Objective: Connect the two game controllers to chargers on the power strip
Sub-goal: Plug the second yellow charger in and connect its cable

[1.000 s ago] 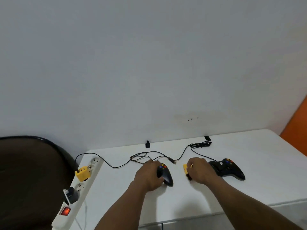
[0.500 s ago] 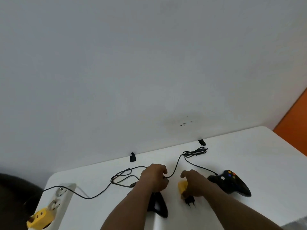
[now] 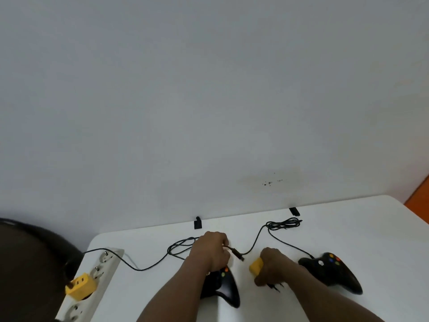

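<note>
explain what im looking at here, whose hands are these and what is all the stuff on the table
This is a single picture from a camera worn on a person's head, looking forward and down, so the two bare arms reaching in from the bottom belong to the wearer. There is no robot.

The surface is a white table against a plain wall. At its left edge lies a white power strip with a yellow charger already plugged in. Two black game controllers lie on the table: one partly under the left arm, the other to the right, with a black cable leading back to a small bundle near the wall.

The left hand pinches a black cable just behind its plug. The right hand grips a second yellow charger, with its prongs sticking out below the hand.
</note>
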